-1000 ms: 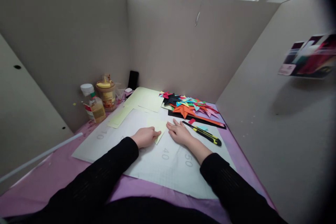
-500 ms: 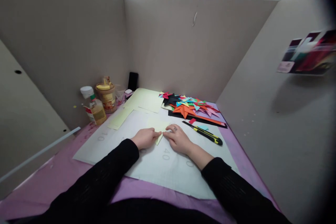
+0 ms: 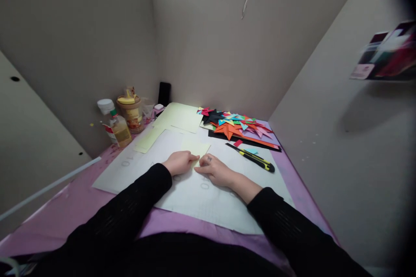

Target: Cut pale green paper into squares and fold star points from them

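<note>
A small sheet of pale yellow paper (image 3: 196, 144) lies on the white sheet (image 3: 234, 212) with large printed numbers, its near end narrowing to a folded point. My left hand (image 3: 180, 163) presses the paper from the left with the index finger stretched out and the other fingers curled in. From the right, my right hand (image 3: 216, 170) has bent fingers and thumb at the paper's near, folded end. Both hands partly cover that tip. Right of them lies a black and yellow utility knife (image 3: 255, 159), touched by neither hand.
Folded paper stars (image 3: 229, 129) in many colours pile up at the back right. Larger pale yellow sheets (image 3: 182, 114) lie at the back left. A glue bottle (image 3: 121, 132), a tub (image 3: 134, 114) and a phone (image 3: 164, 94) stand along the left. Grey panels enclose the table.
My right hand has slid a little left and nearer along the folded edge, with its thumb now at the near tip. The left hand stays on the paper. The view has tilted slightly down.
</note>
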Tool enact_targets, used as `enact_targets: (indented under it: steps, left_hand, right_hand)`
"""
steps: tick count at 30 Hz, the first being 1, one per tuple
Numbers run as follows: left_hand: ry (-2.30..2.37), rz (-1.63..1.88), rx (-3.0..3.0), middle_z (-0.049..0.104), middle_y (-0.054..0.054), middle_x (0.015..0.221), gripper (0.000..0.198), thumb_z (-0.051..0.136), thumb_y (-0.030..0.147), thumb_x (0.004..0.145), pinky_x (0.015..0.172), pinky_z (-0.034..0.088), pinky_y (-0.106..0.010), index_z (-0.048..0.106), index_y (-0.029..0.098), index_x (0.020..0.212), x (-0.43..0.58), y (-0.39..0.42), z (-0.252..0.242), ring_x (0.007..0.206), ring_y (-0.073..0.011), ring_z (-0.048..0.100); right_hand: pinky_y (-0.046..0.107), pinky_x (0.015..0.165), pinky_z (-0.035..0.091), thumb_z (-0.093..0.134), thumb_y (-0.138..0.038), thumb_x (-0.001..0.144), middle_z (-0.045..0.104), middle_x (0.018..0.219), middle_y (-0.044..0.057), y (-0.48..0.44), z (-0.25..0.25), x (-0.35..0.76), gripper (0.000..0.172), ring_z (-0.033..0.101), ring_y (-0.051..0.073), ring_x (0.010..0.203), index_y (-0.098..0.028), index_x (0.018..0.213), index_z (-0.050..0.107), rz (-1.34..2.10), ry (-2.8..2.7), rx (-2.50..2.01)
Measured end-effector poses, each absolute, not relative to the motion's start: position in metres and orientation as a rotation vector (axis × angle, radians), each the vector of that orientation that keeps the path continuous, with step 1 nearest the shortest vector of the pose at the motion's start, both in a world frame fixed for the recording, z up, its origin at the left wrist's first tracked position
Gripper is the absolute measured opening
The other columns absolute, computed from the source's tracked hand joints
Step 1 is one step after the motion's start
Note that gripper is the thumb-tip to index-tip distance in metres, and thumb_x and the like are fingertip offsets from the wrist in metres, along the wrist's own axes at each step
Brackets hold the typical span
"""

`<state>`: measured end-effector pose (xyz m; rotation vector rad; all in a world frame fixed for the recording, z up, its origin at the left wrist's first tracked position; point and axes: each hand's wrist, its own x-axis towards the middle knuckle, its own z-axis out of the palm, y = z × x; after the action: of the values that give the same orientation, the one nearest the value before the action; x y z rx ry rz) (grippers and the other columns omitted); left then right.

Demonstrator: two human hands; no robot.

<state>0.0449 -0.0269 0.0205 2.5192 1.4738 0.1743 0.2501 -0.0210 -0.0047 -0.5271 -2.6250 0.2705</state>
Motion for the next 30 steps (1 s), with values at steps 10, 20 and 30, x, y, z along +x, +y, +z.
enact_targets:
  steps: [10,20,30]
  left_hand:
    - [1.485,0.200,2.526,0.063,-0.004,0.086,0.039,0.031,0.038,0.091,0.063,0.039,-0.025,0.061,0.032,0.115,0.043,-0.028,0.019,0.079,-0.0190,0.060]
    - [1.498,0.211,2.518,0.061,-0.004,0.084,0.042,0.027,0.045,0.092,0.063,0.037,-0.025,0.062,0.033,0.113,0.043,-0.030,0.019,0.076,-0.0182,0.059]
    - [1.502,0.232,2.499,0.062,-0.004,0.083,0.041,0.028,0.043,0.092,0.062,0.037,-0.024,0.063,0.032,0.111,0.045,-0.031,0.021,0.075,-0.0178,0.059]
  right_hand:
    - [0.032,0.079,0.041,0.049,-0.014,0.083,0.055,0.081,0.004,-0.032,-0.001,0.246,0.028,0.048,0.016,0.081,-0.026,0.096,0.071,0.597,-2.619,-0.445]
    - [0.034,0.083,0.039,0.050,-0.011,0.079,0.052,0.092,0.005,-0.017,-0.003,0.255,0.037,0.047,0.017,0.088,-0.031,0.107,0.066,0.393,-2.554,-0.782]
    - [0.037,0.087,0.033,0.043,-0.019,0.084,0.049,0.110,0.009,0.026,-0.002,0.269,0.040,0.041,0.024,0.104,-0.033,0.119,0.059,0.107,-2.539,-1.444]
